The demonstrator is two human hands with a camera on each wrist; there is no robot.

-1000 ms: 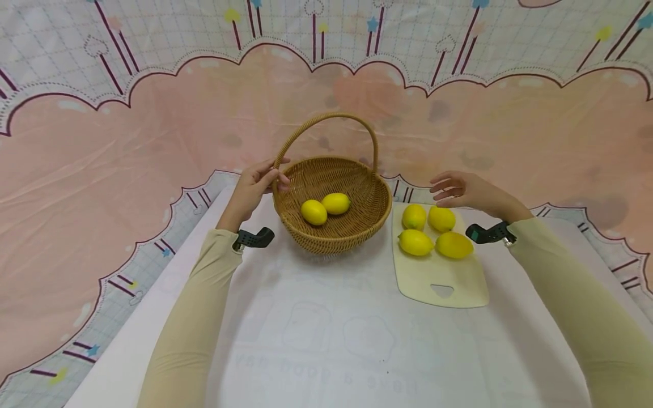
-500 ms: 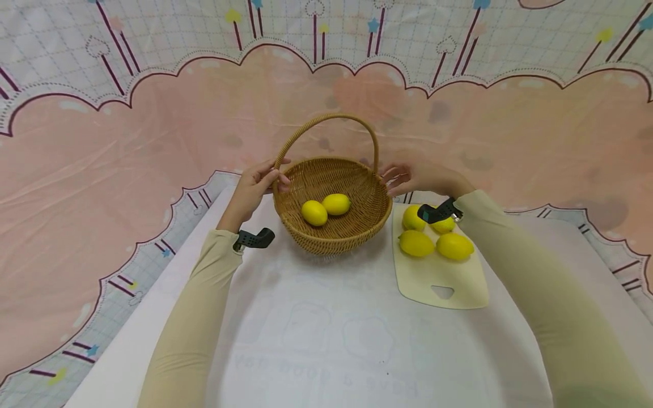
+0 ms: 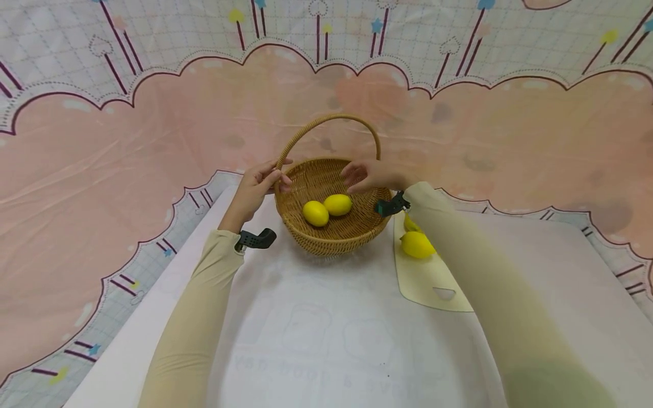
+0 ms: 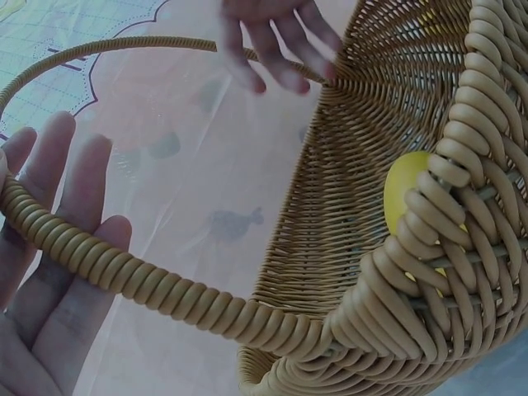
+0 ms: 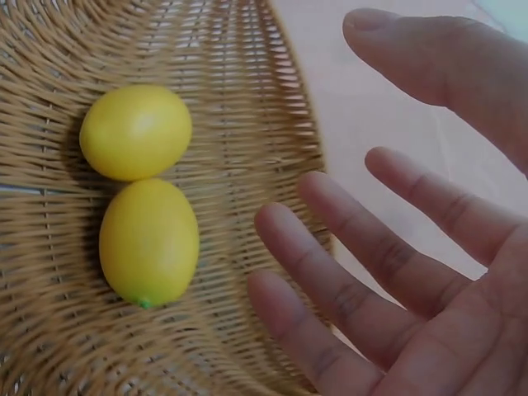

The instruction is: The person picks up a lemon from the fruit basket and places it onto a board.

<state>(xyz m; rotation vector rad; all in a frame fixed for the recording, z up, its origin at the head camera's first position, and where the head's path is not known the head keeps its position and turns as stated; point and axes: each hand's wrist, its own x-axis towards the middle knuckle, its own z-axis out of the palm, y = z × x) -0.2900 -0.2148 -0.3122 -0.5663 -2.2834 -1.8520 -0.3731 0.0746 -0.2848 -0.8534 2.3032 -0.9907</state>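
Gripping round brown wicker basket (image 3: 329,246) by arched wicker handle (image 3: 336,117) with left grip (image 3: 259,182); hovering right grip (image 3: 371,175), digits apart, above basket's right side. Could tip basket, spilling two yellow oval lemons (image 3: 316,213) inside, if tugging handle.

A long left sleeve (image 3: 187,323) of plain light khaki is worn, gathered in soft creases near its cuff (image 3: 229,242), and a right sleeve (image 3: 474,272) of the same khaki is drawn smoother, tinged greenish at its near end. Beyond that first cuff, a black, angled left device (image 3: 257,239) is strapped, dotted with small holes. A similar right device (image 3: 393,204) is worn, its left tip seemingly, at this small size, dark green.
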